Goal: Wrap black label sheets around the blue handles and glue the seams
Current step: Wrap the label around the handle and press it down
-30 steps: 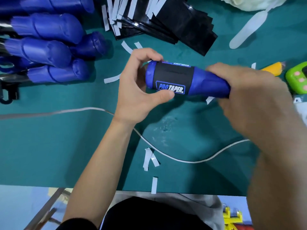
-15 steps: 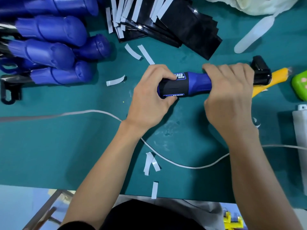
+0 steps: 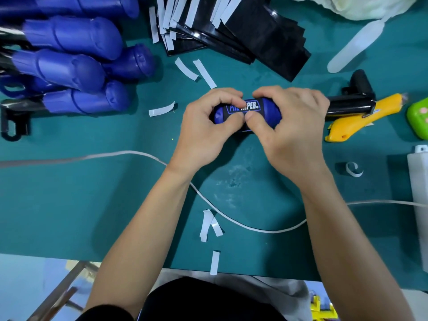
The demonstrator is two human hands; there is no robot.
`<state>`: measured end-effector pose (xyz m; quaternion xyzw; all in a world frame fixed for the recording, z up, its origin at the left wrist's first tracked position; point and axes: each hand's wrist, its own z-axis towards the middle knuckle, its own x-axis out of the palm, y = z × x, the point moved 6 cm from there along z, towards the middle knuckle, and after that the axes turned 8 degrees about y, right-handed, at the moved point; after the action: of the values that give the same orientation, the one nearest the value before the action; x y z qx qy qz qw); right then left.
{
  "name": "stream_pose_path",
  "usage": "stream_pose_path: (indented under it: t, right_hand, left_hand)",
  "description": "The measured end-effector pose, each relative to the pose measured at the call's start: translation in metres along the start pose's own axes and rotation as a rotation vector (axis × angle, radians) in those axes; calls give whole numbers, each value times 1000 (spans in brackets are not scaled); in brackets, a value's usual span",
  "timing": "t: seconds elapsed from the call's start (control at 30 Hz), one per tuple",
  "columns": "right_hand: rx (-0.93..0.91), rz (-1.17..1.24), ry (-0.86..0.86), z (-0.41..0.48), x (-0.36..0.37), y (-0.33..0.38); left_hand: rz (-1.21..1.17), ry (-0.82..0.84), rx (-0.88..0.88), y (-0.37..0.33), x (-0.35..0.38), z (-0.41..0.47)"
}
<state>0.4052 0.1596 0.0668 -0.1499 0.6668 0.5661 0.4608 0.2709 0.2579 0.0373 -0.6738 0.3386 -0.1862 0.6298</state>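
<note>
Both left hand (image 3: 203,137) and right hand (image 3: 294,133) pinch "PRO…APER." black label (image 3: 257,105)

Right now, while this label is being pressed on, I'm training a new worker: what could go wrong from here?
1. The left hand and right hand press the black label on the blue handle. Their fingers hide part of it, so a skewed overlap might go unseen.
2. The handle's black shaft reaches the yellow tool; rolling the handle could knock it.
3. Loose white strips on the green mat could stick to fresh glue.
</note>
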Motion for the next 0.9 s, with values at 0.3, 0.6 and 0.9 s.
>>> stream_pose_path:
  t: [0.3,0.6,0.9]
  right_hand:
    - [-63,-83,138,10,4,-8]
    - [-101,-200,192,10,6,-7]
    - [-87,-210,224,11,8,-10]
  left_hand:
    - [119,54,76,1,-3,0]
    - [208,49,126,-4,0,-2]
    - [343,36,195,-6,2,-5]
